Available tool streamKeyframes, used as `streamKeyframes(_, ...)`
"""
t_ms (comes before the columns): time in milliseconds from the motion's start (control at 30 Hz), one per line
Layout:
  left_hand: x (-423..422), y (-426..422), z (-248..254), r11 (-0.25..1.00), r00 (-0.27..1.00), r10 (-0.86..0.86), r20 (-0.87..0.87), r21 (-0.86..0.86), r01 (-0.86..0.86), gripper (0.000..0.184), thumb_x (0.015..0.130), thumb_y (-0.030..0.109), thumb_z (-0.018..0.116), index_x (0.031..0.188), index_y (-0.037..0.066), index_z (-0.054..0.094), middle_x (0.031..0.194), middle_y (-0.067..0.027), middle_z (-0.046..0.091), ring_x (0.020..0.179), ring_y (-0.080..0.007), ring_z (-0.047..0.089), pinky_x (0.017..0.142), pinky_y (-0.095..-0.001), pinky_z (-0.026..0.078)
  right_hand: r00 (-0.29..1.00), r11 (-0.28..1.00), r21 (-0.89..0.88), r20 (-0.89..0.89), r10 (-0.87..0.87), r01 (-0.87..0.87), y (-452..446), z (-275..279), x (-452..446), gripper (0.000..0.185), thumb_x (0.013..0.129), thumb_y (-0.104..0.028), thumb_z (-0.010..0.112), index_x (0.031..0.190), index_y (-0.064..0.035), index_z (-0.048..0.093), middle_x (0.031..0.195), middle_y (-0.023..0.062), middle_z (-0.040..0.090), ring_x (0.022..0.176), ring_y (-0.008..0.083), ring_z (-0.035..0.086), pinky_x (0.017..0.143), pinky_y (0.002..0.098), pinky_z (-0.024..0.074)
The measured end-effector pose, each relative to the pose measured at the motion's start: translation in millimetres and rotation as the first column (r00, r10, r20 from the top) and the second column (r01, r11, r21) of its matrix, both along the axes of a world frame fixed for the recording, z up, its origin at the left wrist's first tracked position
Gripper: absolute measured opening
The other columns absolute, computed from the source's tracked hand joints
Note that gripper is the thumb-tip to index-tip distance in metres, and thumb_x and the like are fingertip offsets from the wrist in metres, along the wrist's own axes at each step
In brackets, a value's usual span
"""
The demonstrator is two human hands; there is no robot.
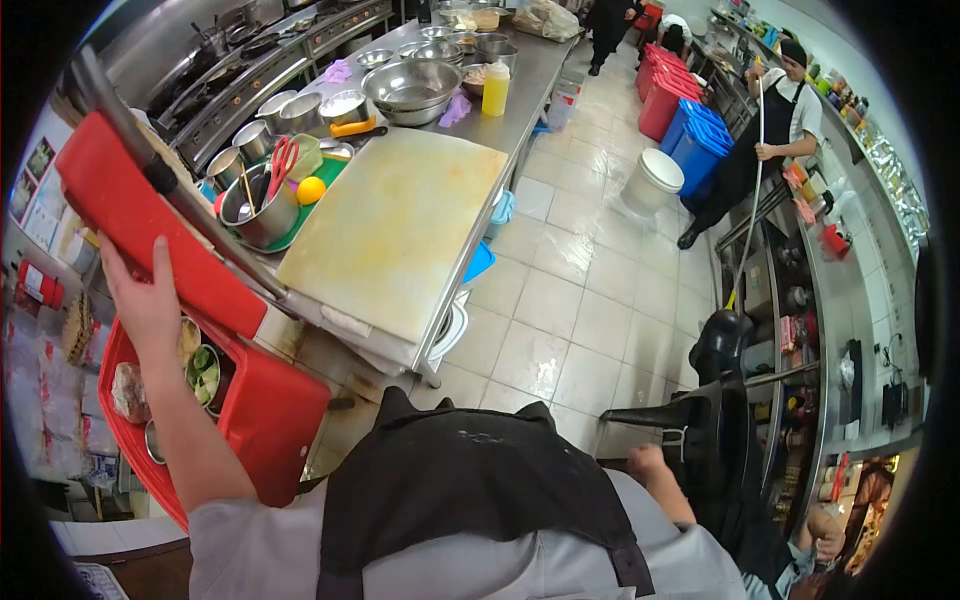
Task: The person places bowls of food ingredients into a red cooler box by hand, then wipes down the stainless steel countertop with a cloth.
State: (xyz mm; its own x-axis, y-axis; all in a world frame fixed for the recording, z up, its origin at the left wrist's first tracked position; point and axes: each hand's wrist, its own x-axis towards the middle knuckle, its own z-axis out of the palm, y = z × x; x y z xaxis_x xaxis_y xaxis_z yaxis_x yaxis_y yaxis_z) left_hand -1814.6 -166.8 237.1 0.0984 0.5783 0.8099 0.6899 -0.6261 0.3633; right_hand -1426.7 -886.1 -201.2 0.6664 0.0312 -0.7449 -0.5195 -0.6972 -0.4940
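Note:
My left hand (pixel 145 292) lies with its fingers spread against a red lid (pixel 150 215) at the left, which stands tilted up. Under that forearm is a red bin (pixel 265 410) holding metal containers, one with green leaves (pixel 202 372), and a clear bag (pixel 130 392). My right hand (pixel 647 461) hangs low beside my right hip, its fingers curled in; whether it holds anything is hidden. Right of the lid, a large pale cutting board (pixel 400 225) covers the near end of the steel counter (pixel 545 65).
Beside the board are a pot of utensils (pixel 262 212), steel bowls (pixel 412 88) and a yellow bottle (pixel 495 90). A person (pixel 790 110) with a long pole stands right of the tiled aisle, near a white bucket (pixel 652 182) and blue bins (pixel 700 140). Black equipment (pixel 715 430) stands at my right.

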Motion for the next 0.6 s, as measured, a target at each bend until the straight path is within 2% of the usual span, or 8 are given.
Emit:
streamKeyframes(33,2.5,-2.8,1.6,0.999,1.000,-0.002,0.015,-0.039,0.003,0.079,0.095,0.036,0.065,0.153,0.000,0.027,0.156,-0.0222,0.032,0.142,-0.0343,0.035,0.116,-0.0405,0.030,0.993,0.986,-0.135,0.061,0.105,-0.096,21.1,16.8,23.9,0.014,0.085,-0.017,0.062,0.092,-0.0057,0.062,0.070,0.0128,0.061,0.059,0.0261,0.060,0.049,0.0422,0.0464)
streamKeyframes(67,4.6,-4.7,2.7,0.998,0.999,0.040,0.001,-0.041,-0.040,0.078,0.095,0.033,0.066,0.153,-0.001,0.026,0.155,-0.0243,0.032,0.142,-0.0333,0.036,0.115,-0.0402,0.031,0.959,0.945,0.251,-0.242,-0.147,0.208,-0.9,-34.9,76.0,0.012,0.085,-0.010,0.060,0.096,-0.0045,0.062,0.073,0.0117,0.063,0.054,0.0223,0.060,0.045,0.0364,0.0461)
streamKeyframes(100,8.6,-2.7,-1.9,0.999,0.999,0.050,0.017,-0.001,-0.050,0.078,0.095,0.031,0.066,0.153,-0.001,0.026,0.155,-0.0248,0.032,0.141,-0.0329,0.038,0.115,-0.0401,0.032,0.995,0.997,-0.062,0.083,0.050,-0.045,59.6,29.6,66.9,0.012,0.087,-0.014,0.059,0.094,-0.0048,0.063,0.074,0.0103,0.066,0.057,0.0217,0.063,0.047,0.0361,0.0484)
streamKeyframes(300,33.1,9.8,-16.8,0.989,0.988,0.016,0.150,0.143,-0.038,0.070,0.096,0.018,0.065,0.151,-0.005,0.028,0.146,-0.0245,0.044,0.127,-0.0308,0.052,0.106,-0.0394,0.042,0.928,0.920,-0.143,0.010,0.371,-0.366,163.0,39.5,92.9,0.023,0.087,-0.023,0.064,0.099,-0.0053,0.070,0.078,0.0106,0.071,0.063,0.0214,0.067,0.055,0.0370,0.0526)
streamKeyframes(400,23.9,13.0,-30.7,0.998,0.974,0.017,0.224,0.056,-0.030,0.064,0.097,0.012,0.064,0.150,-0.005,0.031,0.141,-0.0229,0.049,0.122,-0.0272,0.056,0.102,-0.0375,0.046,0.583,0.573,-0.224,0.023,0.812,-0.789,191.3,43.5,106.4,0.028,0.084,-0.029,0.066,0.098,-0.0063,0.074,0.088,0.0128,0.074,0.074,0.0260,0.070,0.069,0.0398,0.0562)
streamKeyframes(500,1.9,10.2,-38.9,0.997,0.971,0.060,0.232,0.029,-0.069,0.060,0.097,0.011,0.063,0.148,-0.003,0.035,0.143,-0.0209,0.048,0.124,-0.0253,0.054,0.104,-0.0363,0.045,0.498,0.470,-0.321,-0.005,0.867,-0.822,244.9,74.5,136.4,0.030,0.083,-0.033,0.064,0.094,-0.0071,0.075,0.096,0.0148,0.074,0.087,0.0302,0.071,0.082,0.0400,0.0552)
streamKeyframes(533,-5.5,5.8,-41.4,0.996,0.969,0.078,0.233,0.017,-0.084,0.059,0.097,0.011,0.064,0.148,-0.003,0.036,0.144,-0.0201,0.047,0.125,-0.0246,0.053,0.104,-0.0359,0.044,0.362,0.343,-0.391,0.029,0.932,-0.854,268.3,70.8,158.1,0.033,0.083,-0.035,0.062,0.099,-0.0089,0.075,0.096,0.0173,0.073,0.092,0.0327,0.070,0.083,0.0407,0.0552)
streamKeyframes(600,-7.8,-13.1,-38.3,0.956,0.955,0.285,0.077,0.053,-0.290,0.057,0.098,0.012,0.062,0.148,0.001,0.038,0.147,-0.0176,0.045,0.130,-0.0243,0.048,0.108,-0.0357,0.039,0.356,0.414,-0.432,0.213,0.910,-0.801,311.7,68.5,209.6,0.033,0.084,-0.036,0.061,0.098,-0.0089,0.074,0.096,0.0169,0.073,0.091,0.0353,0.070,0.082,0.0421,0.0549)
